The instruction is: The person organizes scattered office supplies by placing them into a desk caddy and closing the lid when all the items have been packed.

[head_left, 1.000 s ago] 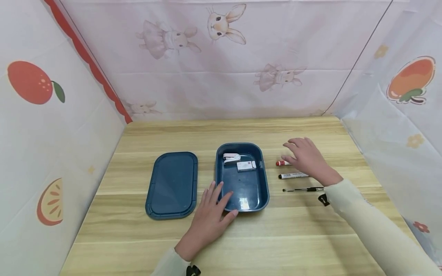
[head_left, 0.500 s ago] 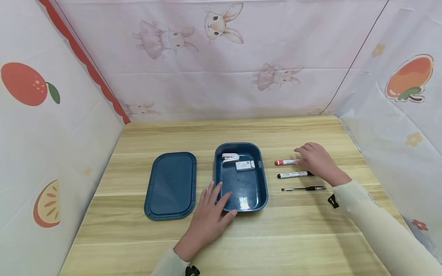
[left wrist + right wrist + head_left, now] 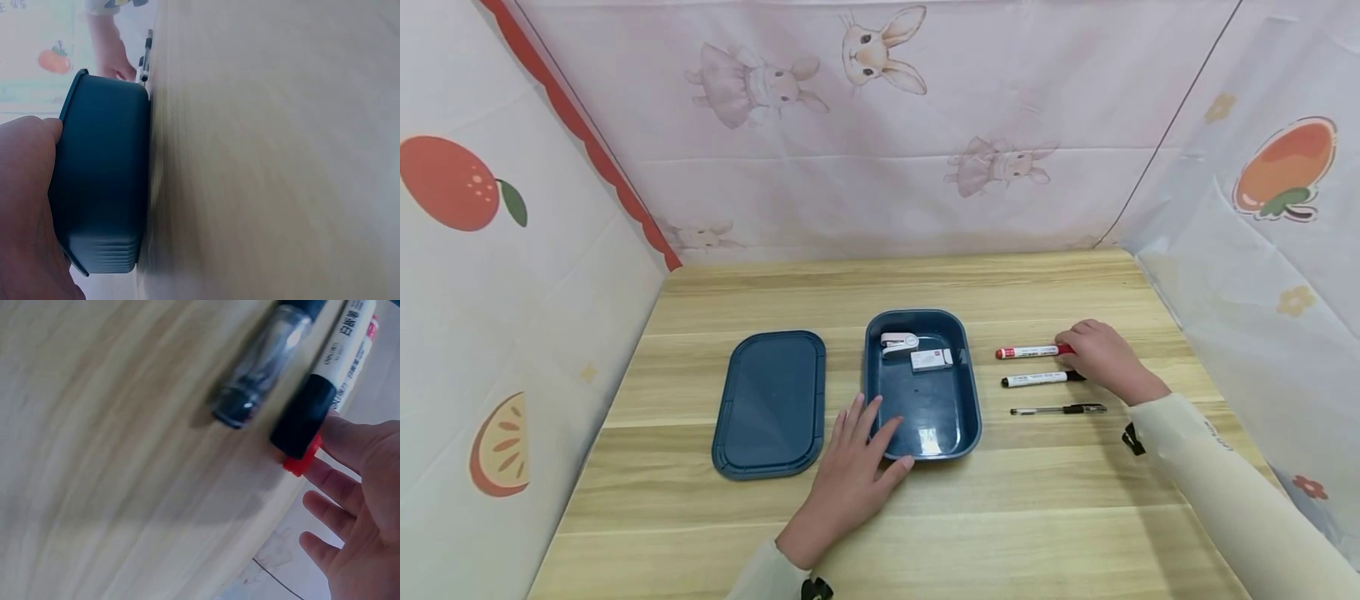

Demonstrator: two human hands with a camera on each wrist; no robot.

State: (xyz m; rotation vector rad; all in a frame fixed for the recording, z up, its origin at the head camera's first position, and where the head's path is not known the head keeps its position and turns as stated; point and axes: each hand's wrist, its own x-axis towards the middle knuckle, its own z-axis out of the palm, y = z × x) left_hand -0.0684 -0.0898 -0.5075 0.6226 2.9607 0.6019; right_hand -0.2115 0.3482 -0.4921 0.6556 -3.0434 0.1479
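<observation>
A blue plastic box stands open on the table, holding a small stapler and a small white carton. My left hand rests spread on its near left corner; the left wrist view has the thumb on the box's rim. With thumb and index finger my right hand pinches a red marker at its capped end, while its other fingers stay loose. The marker lies flat on the table. Closest to that hand is a black marker, and nearer me lies a black pen.
A blue lid lies flat left of the box. Printed cloth walls enclose the wooden table at the back and both sides.
My right hand has moved right and slightly down from above the red marker's middle to its cap, and its fingers have closed on it. The left hand stays at the box.
</observation>
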